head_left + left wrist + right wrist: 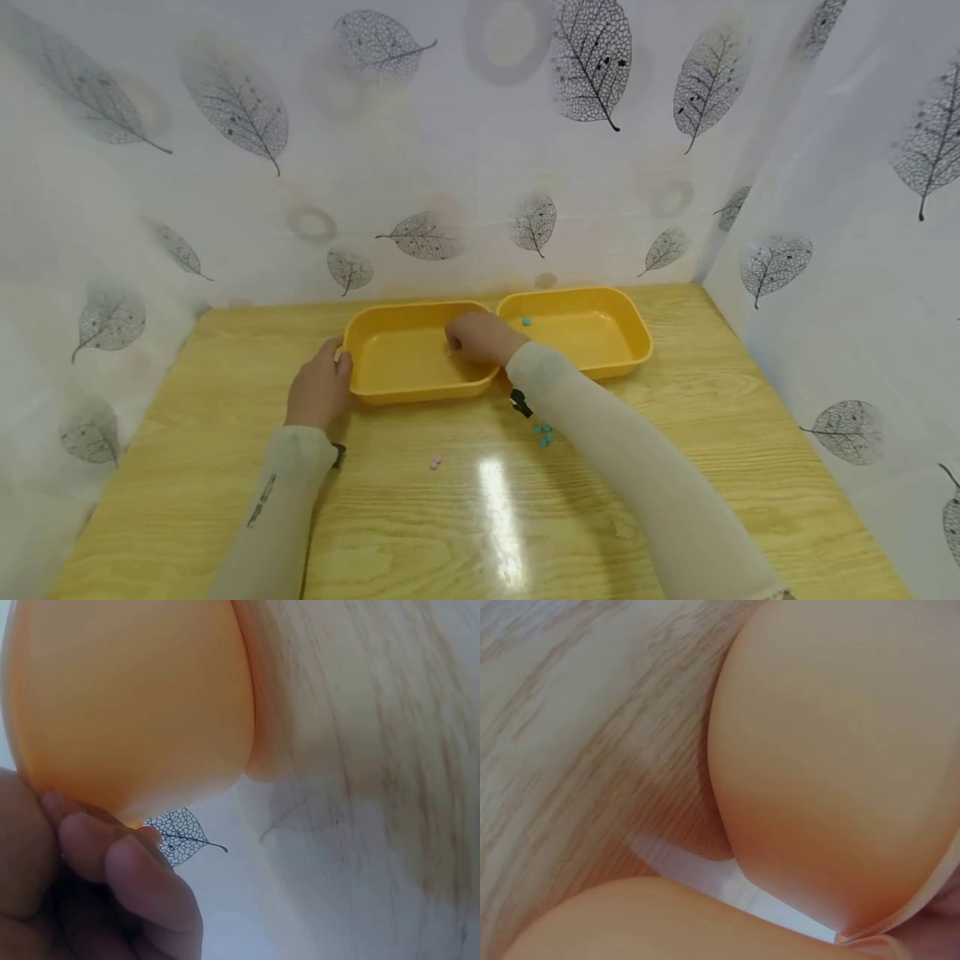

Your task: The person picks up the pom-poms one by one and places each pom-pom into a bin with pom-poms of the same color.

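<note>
Two yellow plastic trays stand side by side at the back of the table. My left hand [320, 387] grips the left end of the left tray [420, 390], and the left wrist view shows its fingers [142, 877] bent at the rim. Curled over the same tray's right end is my right hand [480, 336], with knuckles inside it. In the right wrist view a fingertip [874, 946] shows right at the rim; most of this hand is hidden there. The right tray [626, 360] holds a small teal piece [527, 321] near its left end.
Several small teal pieces [543, 433] lie on the wooden table [420, 542] beside the right forearm. Small pink pieces [435, 462] lie between the forearms. A leaf-patterned white curtain [465, 125] hangs behind the trays and along both sides.
</note>
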The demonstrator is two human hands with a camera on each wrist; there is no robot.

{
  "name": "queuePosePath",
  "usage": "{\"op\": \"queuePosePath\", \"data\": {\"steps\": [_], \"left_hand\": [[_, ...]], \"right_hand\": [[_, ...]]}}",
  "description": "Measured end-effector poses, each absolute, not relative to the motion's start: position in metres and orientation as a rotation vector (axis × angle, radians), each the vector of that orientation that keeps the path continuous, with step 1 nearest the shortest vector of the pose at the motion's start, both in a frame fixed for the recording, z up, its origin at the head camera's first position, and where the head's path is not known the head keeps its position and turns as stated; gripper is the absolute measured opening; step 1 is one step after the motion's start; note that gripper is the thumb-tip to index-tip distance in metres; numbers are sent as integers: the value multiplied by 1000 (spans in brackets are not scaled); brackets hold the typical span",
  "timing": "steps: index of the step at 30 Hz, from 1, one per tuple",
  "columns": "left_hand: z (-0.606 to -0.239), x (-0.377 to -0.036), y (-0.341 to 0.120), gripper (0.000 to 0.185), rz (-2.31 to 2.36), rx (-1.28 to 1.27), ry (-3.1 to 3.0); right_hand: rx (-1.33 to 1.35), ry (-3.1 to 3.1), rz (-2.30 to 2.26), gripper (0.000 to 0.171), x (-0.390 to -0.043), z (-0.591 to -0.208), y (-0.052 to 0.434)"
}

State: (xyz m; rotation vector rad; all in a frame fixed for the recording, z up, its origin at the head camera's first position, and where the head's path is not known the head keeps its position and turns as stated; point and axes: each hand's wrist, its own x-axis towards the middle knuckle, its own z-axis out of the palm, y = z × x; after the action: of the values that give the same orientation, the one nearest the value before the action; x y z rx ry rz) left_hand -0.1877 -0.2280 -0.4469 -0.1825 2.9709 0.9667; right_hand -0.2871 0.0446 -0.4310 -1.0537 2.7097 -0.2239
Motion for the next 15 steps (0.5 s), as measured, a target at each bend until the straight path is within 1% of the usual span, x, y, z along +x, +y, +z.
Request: {"op": "queuePosePath", "data": {"steps": [15], "left_hand": [[-445, -186, -228, 53, 967, -173, 2978]], "right_hand": [[-1063, 2713, -241, 22, -289, -433, 43]]}}
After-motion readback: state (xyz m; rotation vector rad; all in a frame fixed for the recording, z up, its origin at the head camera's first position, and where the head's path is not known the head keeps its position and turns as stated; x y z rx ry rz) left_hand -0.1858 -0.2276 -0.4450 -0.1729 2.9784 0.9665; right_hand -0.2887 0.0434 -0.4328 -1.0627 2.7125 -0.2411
